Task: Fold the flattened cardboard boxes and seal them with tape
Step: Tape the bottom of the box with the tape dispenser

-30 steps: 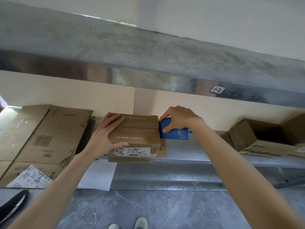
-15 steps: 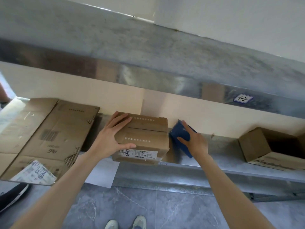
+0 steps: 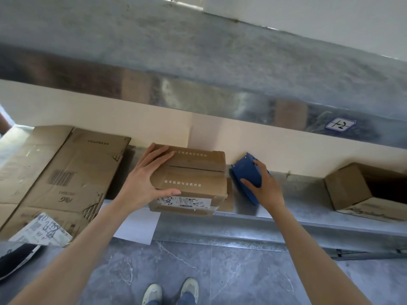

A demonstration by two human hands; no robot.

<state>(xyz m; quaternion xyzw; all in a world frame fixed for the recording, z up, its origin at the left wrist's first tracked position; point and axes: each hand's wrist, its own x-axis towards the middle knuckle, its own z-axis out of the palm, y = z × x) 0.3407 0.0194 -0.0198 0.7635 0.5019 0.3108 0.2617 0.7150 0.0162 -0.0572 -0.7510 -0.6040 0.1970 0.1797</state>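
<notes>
Right hand (image 3: 267,191) swung dispenser (image 3: 245,169) off box (image 3: 193,180) (left hand (image 3: 143,180) atop)

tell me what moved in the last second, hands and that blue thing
The right hand drew the blue tape dispenser off the small box's right edge, rightward and down; it is now tilted beside the box, still gripped. The left hand stayed flat on the box; box and flattened cardboard did not move.

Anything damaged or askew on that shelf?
Yes. The flattened cardboard box at left is torn along its right edge, corrugation exposed. The open box at far right lies on its side. The small box and the blue tape dispenser in the right hand look fine.
</notes>
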